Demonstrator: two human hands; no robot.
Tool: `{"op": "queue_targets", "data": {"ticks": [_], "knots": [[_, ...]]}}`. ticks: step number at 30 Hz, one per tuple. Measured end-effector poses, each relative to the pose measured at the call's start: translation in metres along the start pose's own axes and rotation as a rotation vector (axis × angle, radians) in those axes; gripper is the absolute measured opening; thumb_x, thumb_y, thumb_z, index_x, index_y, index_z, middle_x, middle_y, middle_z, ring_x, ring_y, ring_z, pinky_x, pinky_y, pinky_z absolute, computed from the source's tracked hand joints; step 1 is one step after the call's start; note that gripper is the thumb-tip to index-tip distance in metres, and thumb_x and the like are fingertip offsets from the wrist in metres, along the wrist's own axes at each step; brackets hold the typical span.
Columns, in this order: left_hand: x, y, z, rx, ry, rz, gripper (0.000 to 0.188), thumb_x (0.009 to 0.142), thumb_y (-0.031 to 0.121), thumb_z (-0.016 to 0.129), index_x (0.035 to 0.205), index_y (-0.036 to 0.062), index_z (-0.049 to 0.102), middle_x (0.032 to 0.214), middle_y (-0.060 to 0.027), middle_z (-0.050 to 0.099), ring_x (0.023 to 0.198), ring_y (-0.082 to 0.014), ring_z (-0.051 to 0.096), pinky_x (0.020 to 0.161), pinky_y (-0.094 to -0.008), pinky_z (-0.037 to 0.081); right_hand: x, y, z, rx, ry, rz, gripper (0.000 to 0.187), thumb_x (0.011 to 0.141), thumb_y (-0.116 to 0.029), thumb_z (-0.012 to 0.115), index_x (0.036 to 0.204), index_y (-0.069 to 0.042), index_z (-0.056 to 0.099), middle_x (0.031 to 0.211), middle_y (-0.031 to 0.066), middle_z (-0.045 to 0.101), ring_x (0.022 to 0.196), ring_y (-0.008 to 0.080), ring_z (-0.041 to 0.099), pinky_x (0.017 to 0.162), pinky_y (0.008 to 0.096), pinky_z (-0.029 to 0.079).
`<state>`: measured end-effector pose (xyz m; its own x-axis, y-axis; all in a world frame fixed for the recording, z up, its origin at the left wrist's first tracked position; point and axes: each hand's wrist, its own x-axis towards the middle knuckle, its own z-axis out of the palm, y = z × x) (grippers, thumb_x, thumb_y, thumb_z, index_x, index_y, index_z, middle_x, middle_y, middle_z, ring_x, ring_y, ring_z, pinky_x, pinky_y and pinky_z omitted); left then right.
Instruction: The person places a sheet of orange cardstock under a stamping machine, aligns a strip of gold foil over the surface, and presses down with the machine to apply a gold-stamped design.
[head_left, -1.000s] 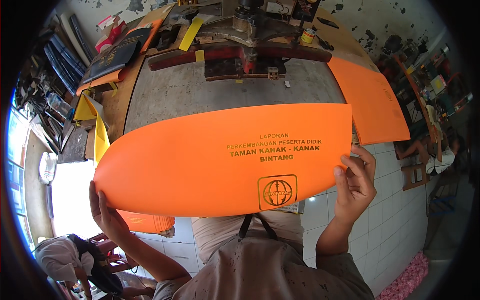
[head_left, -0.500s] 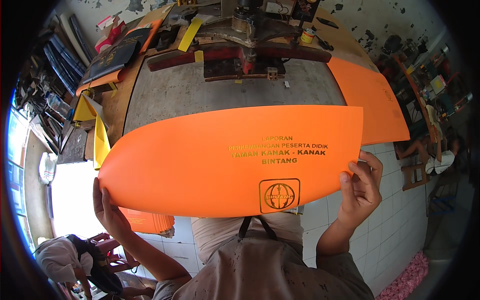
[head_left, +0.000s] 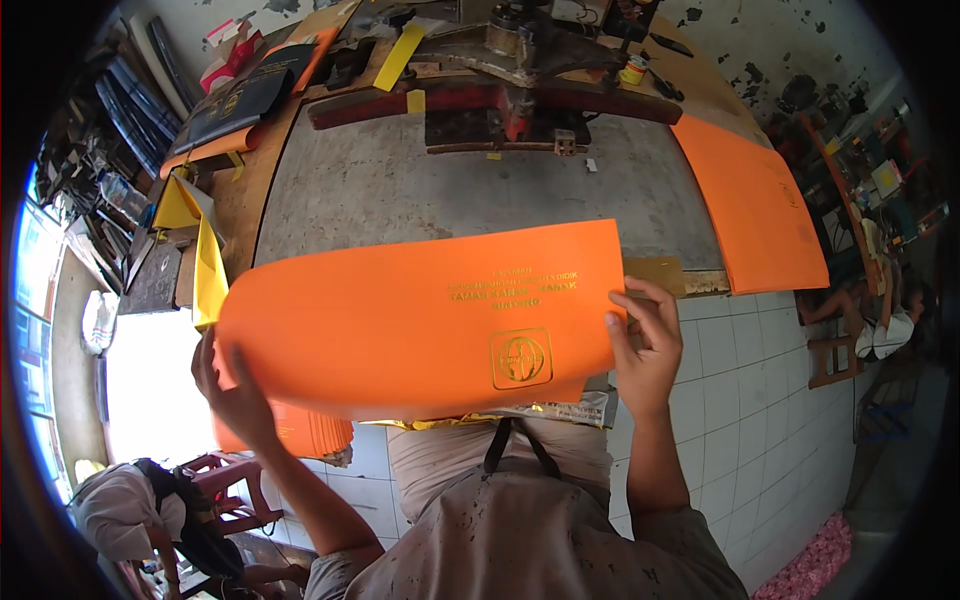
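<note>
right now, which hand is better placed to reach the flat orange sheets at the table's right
Probably the right hand: it holds the curved orange sheet with gold print by its right edge, nearer the flat orange sheets. The left hand is at the opposite end, farther away.

passage crosses the grey tabletop between two obstacles, orange cover and red beam.

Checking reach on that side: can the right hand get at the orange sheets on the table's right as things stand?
Probably not while occupied: the right hand pinches the edge of the gold-printed orange sheet. Otherwise the way looks free, with nothing visible lying over the orange sheets.
</note>
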<state>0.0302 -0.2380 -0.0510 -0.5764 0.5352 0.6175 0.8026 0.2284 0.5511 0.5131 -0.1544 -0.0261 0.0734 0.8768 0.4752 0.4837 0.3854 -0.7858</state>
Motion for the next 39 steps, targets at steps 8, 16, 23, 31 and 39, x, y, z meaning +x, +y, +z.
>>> {"op": "queue_targets", "data": {"ticks": [8,16,23,31,39], "knots": [[-0.066,0.190,0.053,-0.264,-0.715,0.535,0.053,0.092,0.031,0.078,0.140,0.0102,0.067,0.149,-0.0151,0.057,0.138,-0.0381,0.052,0.116,-0.0529,0.039,-0.003,0.001,0.018,-0.254,-0.053,-0.109,0.024,0.093,0.010,0.070,0.116,0.004,0.074,0.131,0.0137,0.062,0.107,0.0258,0.070,0.081,0.0323,0.065],[-0.063,0.217,0.085,-0.112,-0.719,0.597,0.050,0.097,0.038,0.074,0.138,0.0097,0.068,0.146,-0.0220,0.052,0.134,-0.0414,0.049,0.114,-0.0542,0.036,-0.004,0.005,0.020,-0.272,-0.101,-0.084,0.023,0.096,0.008,0.069,0.118,0.005,0.074,0.131,0.0143,0.062,0.110,0.0267,0.070,0.080,0.0324,0.066],[-0.063,0.219,0.084,-0.116,-0.735,0.596,0.051,0.096,0.039,0.074,0.139,0.0123,0.068,0.147,-0.0219,0.051,0.134,-0.0416,0.048,0.114,-0.0556,0.035,-0.003,0.006,0.018,-0.266,-0.101,-0.059,0.024,0.095,0.007,0.069,0.118,0.004,0.075,0.130,0.0136,0.063,0.111,0.0262,0.070,0.080,0.0321,0.066],[-0.064,0.224,0.091,-0.145,-0.724,0.614,0.048,0.095,0.040,0.075,0.137,0.0175,0.070,0.149,-0.0216,0.048,0.136,-0.0410,0.047,0.115,-0.0546,0.034,-0.002,0.002,0.021,-0.245,-0.066,0.008,0.025,0.091,0.007,0.072,0.116,0.003,0.077,0.127,0.0114,0.066,0.107,0.0260,0.068,0.090,0.0363,0.058],[-0.055,0.218,0.084,-0.090,-0.722,0.578,0.044,0.095,0.039,0.076,0.132,0.0158,0.072,0.150,-0.0209,0.050,0.135,-0.0404,0.048,0.115,-0.0532,0.035,-0.001,0.007,0.019,-0.261,-0.103,-0.052,0.024,0.096,0.005,0.070,0.119,0.004,0.075,0.130,0.0138,0.063,0.110,0.0265,0.069,0.079,0.0319,0.065]]}}
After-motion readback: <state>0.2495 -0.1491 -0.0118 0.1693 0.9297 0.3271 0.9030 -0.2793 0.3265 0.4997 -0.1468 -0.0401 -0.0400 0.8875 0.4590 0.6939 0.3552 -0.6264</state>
